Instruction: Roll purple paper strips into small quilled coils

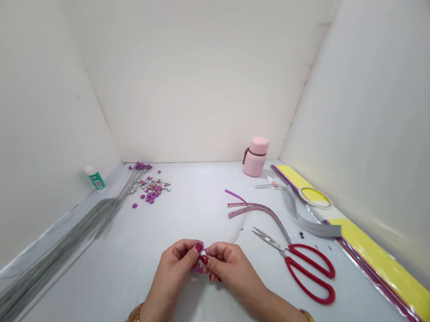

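Both hands meet at the front middle of the table, over a narrow purple paper strip (197, 269). My left hand (176, 266) pinches the strip between thumb and fingers. From the other side, my right hand (231, 267) closes its thumb and fingertips on the same strip, where a small white part shows. The fingers hide most of it, so its folded shape is unclear. To the right of my right hand lie red-handled scissors (293, 259), blades slightly apart. Beyond them rest pinkish dotted strips (258, 208) and a loose purple strip (236, 197).
Small purple and silver folded paper stars (152, 190) are heaped at the back left. A bundle of grey wires (84, 234) runs along the left. A glue stick (95, 177), pink flask (255, 157), grey ribbon (309, 225), tape roll (315, 197) and yellow paper sheets (379, 259) lie around. Walls enclose the table.
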### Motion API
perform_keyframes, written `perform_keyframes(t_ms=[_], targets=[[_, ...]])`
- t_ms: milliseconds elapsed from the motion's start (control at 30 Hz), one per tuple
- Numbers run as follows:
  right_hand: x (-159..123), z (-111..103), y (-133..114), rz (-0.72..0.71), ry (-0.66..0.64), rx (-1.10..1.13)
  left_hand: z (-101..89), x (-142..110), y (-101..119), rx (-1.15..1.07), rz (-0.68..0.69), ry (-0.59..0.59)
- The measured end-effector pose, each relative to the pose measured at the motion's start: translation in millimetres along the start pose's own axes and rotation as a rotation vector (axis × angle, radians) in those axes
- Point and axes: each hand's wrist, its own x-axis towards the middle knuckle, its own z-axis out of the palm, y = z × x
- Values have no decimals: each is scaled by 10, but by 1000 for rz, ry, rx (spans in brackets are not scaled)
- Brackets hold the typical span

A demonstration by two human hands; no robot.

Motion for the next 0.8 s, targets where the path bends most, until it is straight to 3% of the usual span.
perform_keyframes(t_ms=[200, 467, 800], targets=[[1, 62, 34, 41, 12, 27, -73, -14, -6, 100, 5, 29], [26, 65, 58, 43, -31, 21, -162, 21, 6, 117, -43, -15], [33, 31, 108, 85, -23, -11, -194, 44, -94, 121, -111, 12]])
